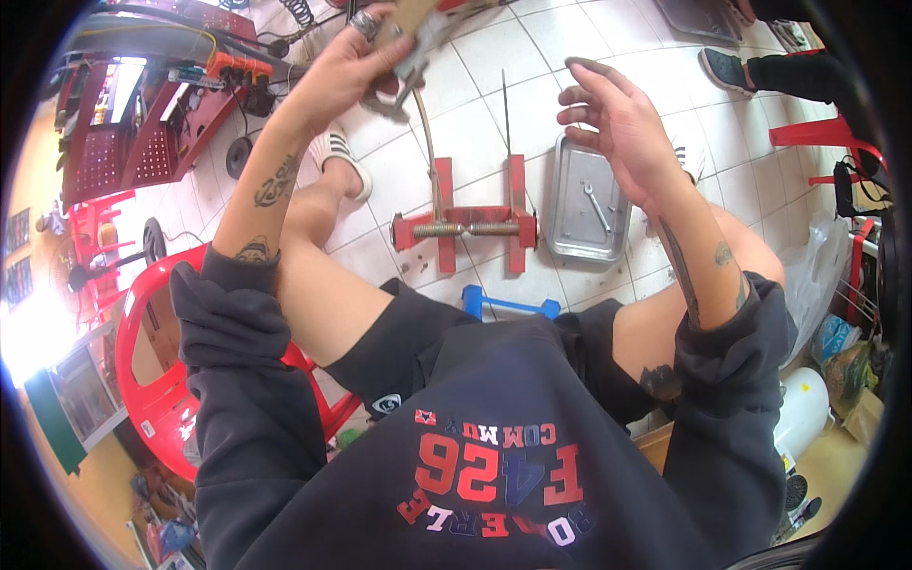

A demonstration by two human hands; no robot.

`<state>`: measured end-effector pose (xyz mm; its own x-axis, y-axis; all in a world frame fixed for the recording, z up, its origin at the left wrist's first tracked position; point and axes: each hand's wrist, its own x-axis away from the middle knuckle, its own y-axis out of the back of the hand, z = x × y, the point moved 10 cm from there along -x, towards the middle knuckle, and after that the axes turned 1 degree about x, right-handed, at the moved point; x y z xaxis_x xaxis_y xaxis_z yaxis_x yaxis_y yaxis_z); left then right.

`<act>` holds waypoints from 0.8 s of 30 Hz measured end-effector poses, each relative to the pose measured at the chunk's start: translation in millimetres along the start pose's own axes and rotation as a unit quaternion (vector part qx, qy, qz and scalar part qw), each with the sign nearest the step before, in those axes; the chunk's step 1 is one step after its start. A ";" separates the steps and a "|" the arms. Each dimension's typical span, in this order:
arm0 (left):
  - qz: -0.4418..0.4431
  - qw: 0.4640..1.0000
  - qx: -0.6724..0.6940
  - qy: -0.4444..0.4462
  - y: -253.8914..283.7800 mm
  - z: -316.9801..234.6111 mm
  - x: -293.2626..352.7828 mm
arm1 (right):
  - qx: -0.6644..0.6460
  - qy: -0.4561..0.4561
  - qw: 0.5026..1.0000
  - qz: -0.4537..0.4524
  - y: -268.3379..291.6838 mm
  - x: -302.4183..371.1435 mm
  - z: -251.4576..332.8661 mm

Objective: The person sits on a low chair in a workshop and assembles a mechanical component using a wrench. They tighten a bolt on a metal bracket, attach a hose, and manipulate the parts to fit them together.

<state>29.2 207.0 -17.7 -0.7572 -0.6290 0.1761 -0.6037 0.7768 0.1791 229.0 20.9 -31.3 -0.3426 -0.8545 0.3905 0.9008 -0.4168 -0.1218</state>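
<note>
My left hand (361,65), with a ring on one finger, is raised at the upper left and closed around a grey metal part (405,81). That part has a hooked lower end; its upper end is blurred and partly cut off by the frame's edge. My right hand (619,128) is held up at the upper right, fingers apart and holding nothing. Between my feet stands a red metal stand (465,217) with a threaded bar across it and two thin upright rods. Below my right hand, a grey metal tray (578,249) holds a combination wrench (597,207).
A small blue frame (513,305) lies close in front of me. To the left are a dark red perforated rack (142,147) and a red plastic chair (157,418). Another person's shoe (727,71) and a red stool (812,133) are at the far right. The floor is white tile.
</note>
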 end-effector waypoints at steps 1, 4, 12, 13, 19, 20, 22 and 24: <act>0.009 0.999 -0.050 -0.017 -2.9 1.1 -6.4 | 0.021 -0.014 1.000 -0.016 8.5 -6.7 -5.3; 0.139 0.971 -0.185 0.053 -34.5 34.3 -11.0 | 0.097 -0.050 0.993 -0.035 21.9 -23.6 -22.4; 0.267 0.908 -0.316 0.070 -72.1 89.1 -27.8 | 0.219 -0.080 0.968 0.092 -12.5 -55.2 -85.6; 0.266 0.904 -0.327 0.068 -69.5 90.7 -28.2 | 0.212 -0.083 0.969 0.099 -15.7 -58.2 -89.7; 0.177 0.912 -0.357 0.093 -47.2 94.5 -29.9 | 0.202 -0.075 0.969 0.118 -30.0 -68.2 -92.3; 0.144 0.915 -0.370 0.075 -44.7 91.1 -28.3 | 0.214 -0.075 0.968 0.111 -29.7 -67.6 -91.3; 0.084 0.902 -0.424 0.025 -42.3 84.9 -29.0 | 0.225 -0.083 0.967 0.087 -26.0 -68.3 -94.1; 0.099 0.896 -0.429 0.055 -45.3 94.3 -30.8 | 0.224 -0.098 0.968 0.050 -18.6 -69.4 -100.2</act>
<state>56.3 194.0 -122.5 -0.7713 -0.5161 0.3724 -0.0103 0.5953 0.8035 209.2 56.8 -147.5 -0.2298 -0.7904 0.5679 0.9672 -0.1206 0.2235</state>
